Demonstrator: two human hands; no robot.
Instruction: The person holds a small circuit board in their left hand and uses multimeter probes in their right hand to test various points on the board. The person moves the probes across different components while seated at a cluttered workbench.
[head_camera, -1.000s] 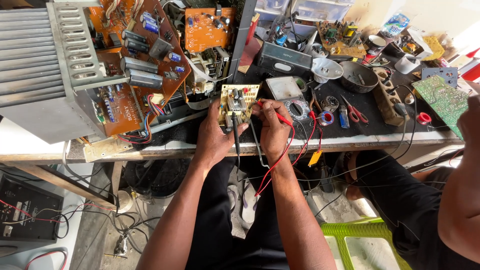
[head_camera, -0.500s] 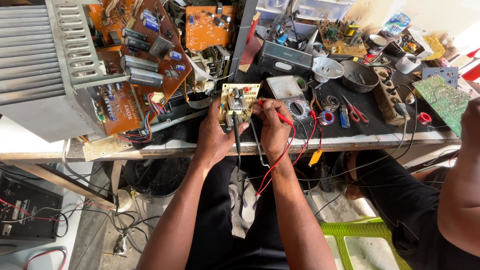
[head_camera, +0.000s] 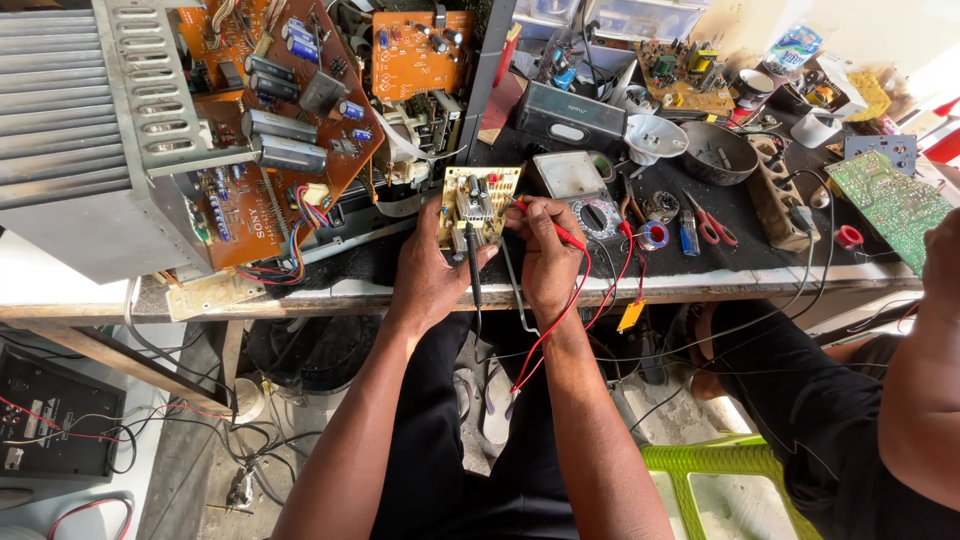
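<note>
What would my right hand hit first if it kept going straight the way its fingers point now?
Probably the small cream circuit board. The right hand, pinching the red probe, points up-left, with its fingertips already at the board's right edge. Whether they touch it is unclear.

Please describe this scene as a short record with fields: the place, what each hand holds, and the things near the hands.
place: crowded workbench, seen from above
left hand: holds a small beige circuit board and a black probe
right hand: presses a red probe on that board
near the hands: multimeter, red-handled scissors, orange circuit boards, metal bowl
other person: an arm at the right edge
</note>
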